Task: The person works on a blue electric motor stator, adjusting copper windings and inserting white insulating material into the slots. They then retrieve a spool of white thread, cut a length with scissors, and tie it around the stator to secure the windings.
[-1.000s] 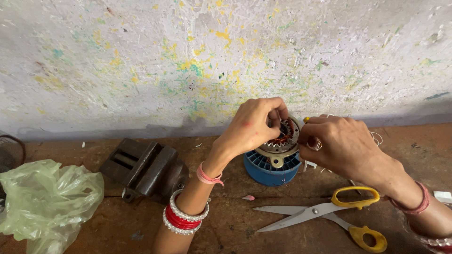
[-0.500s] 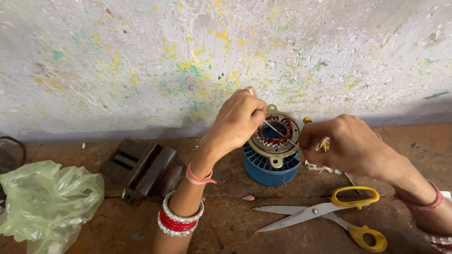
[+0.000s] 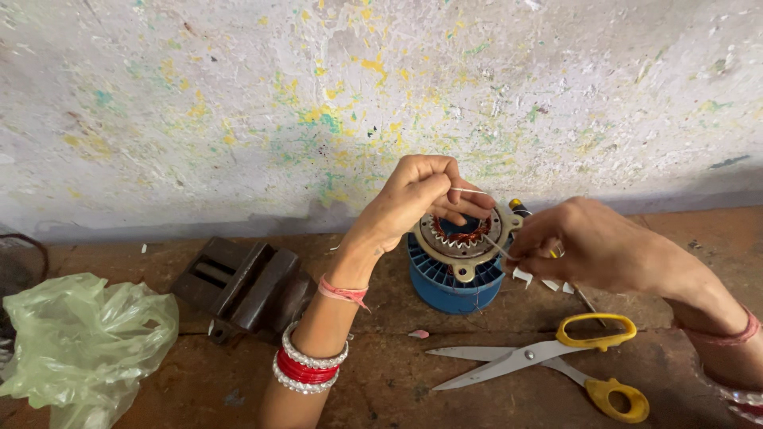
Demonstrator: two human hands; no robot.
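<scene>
I had only the one head-worn camera, and it looked down and forward from close above the workbench (image 3: 381, 373). It faced the paint-spattered wall (image 3: 238, 103) straight on, with both forearms reaching in from the bottom edge.

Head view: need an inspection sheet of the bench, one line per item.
Surface: worn brown wooden bench, stained and scuffed.
Job's things: metal stator with copper windings resting on a blue ribbed cylinder; thin white strip at the left fingertips.
Clutter: yellow-handled scissors lying open, dark metal vise, green plastic bag, white scraps, a small pink bit.
Hands: left hand pinches the strip over the stator; right hand closed beside the stator, contents unclear.
Cables: nothing seen.
Surroundings: paint-speckled whitish wall behind the bench.
</scene>
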